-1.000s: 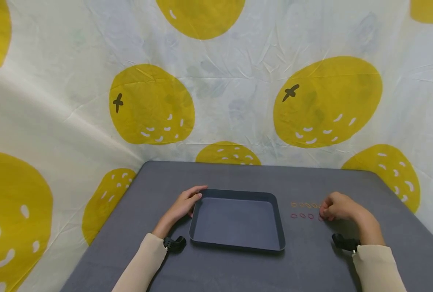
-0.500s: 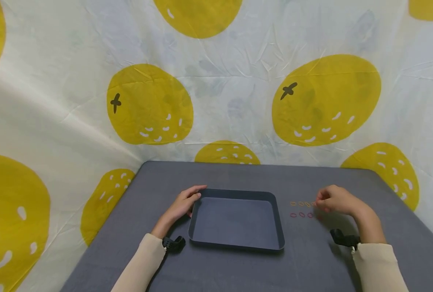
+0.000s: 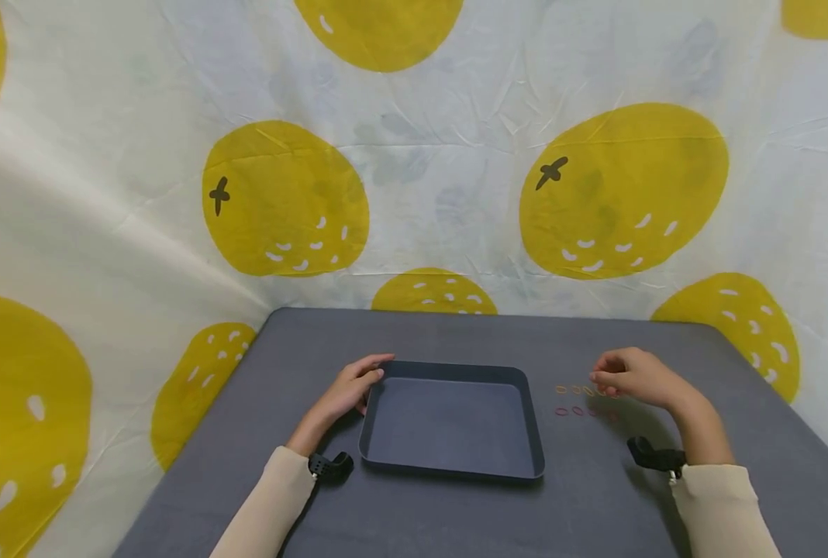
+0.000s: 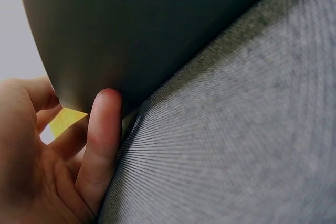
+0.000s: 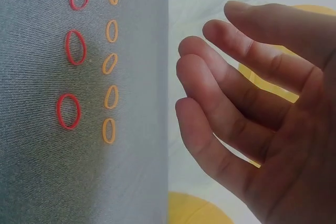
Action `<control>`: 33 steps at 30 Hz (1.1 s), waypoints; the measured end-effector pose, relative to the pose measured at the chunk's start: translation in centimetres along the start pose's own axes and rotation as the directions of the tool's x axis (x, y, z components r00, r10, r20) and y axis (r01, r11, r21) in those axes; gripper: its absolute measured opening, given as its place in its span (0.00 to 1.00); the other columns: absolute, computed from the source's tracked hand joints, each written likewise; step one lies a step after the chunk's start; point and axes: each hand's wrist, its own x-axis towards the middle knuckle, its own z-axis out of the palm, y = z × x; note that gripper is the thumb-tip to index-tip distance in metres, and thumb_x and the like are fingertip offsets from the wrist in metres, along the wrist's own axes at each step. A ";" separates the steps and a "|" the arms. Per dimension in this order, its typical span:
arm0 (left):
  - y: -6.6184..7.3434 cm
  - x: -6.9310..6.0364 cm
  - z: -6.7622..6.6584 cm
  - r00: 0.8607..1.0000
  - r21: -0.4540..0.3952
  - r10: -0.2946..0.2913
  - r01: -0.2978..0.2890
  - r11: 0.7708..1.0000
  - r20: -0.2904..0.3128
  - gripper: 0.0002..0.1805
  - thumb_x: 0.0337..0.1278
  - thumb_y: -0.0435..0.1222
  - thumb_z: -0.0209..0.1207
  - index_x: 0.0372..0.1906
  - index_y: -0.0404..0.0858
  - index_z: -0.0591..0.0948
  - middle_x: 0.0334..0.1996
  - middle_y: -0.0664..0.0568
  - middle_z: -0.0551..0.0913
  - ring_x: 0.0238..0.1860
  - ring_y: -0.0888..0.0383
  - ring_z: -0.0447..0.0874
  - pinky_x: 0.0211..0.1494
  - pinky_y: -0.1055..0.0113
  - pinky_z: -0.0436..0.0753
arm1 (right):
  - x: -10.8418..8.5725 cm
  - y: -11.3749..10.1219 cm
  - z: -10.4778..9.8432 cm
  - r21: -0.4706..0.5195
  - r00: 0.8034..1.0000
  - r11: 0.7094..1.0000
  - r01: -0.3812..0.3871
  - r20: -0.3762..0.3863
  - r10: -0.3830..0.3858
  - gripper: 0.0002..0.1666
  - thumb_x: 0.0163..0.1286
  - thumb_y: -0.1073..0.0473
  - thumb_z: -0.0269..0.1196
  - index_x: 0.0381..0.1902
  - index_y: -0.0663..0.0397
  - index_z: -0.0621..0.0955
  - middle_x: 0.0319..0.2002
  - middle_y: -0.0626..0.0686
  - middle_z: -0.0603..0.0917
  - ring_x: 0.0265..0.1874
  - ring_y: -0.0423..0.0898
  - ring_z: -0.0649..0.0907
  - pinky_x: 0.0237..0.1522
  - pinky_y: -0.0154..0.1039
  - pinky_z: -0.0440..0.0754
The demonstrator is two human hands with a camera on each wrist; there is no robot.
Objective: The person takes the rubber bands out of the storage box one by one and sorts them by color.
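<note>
A dark grey rectangular tray lies on the grey table. My left hand grips its far left corner; in the left wrist view a finger presses the outer wall of the tray while other fingers pass behind it. My right hand hovers over two rows of small rubber bands right of the tray, its fingers loosely bent and holding nothing. Orange rubber bands form the far row, red rubber bands the near row. In the head view the hand and its shadow partly obscure the right-hand bands.
A grey cloth covers the table. Behind and to the left hangs a white curtain with large yellow fruit prints. Black wrist cameras sit on both wrists.
My right hand has lifted from the right end of the red row and moved up and slightly left, its fingers loosening. My left hand and the tray stay put.
</note>
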 end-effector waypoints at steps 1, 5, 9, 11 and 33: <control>0.0 0.0 0.0 1.000 0.002 -0.001 0.001 1.000 -0.004 0.24 0.81 0.42 0.51 0.75 0.46 0.73 0.45 0.37 0.78 0.17 0.62 0.68 0.19 0.62 0.83 | 0.0 0.0 0.0 0.001 1.000 1.000 0.001 0.000 -0.001 0.13 0.78 0.56 0.61 0.41 0.61 0.84 0.30 0.52 0.85 0.28 0.44 0.81 0.34 0.37 0.82; 0.1 0.0 0.0 1.000 0.014 0.002 -0.002 1.000 0.003 0.24 0.81 0.42 0.51 0.76 0.45 0.72 0.36 0.40 0.75 0.17 0.62 0.67 0.19 0.63 0.83 | 0.2 0.0 0.0 -0.006 1.000 1.000 -0.004 0.005 0.004 0.14 0.78 0.55 0.61 0.42 0.61 0.84 0.31 0.52 0.86 0.30 0.44 0.82 0.34 0.37 0.82; 0.1 0.1 0.0 1.000 0.018 0.005 -0.006 1.000 0.003 0.25 0.81 0.42 0.51 0.76 0.45 0.72 0.37 0.40 0.75 0.16 0.62 0.67 0.19 0.62 0.83 | 0.4 0.0 -0.1 -0.005 1.000 1.000 0.006 0.014 -0.006 0.15 0.79 0.54 0.61 0.43 0.61 0.85 0.33 0.53 0.86 0.30 0.45 0.83 0.35 0.37 0.83; 0.1 0.1 -0.1 1.000 0.016 0.007 -0.007 1.000 0.001 0.24 0.81 0.42 0.51 0.76 0.45 0.72 0.37 0.39 0.75 0.17 0.62 0.67 0.19 0.62 0.83 | 0.5 -0.1 -0.1 -0.004 1.000 1.000 0.008 0.014 -0.008 0.15 0.78 0.54 0.61 0.43 0.61 0.85 0.33 0.53 0.86 0.30 0.46 0.83 0.35 0.37 0.83; 0.0 0.1 -0.5 0.999 -0.030 -0.035 0.036 0.999 0.034 0.25 0.82 0.44 0.50 0.76 0.47 0.71 0.52 0.32 0.80 0.19 0.61 0.74 0.21 0.63 0.84 | 0.5 -0.7 0.3 -0.035 0.998 0.999 0.030 -0.054 -0.032 0.13 0.78 0.54 0.61 0.44 0.59 0.85 0.31 0.52 0.87 0.26 0.41 0.80 0.28 0.36 0.77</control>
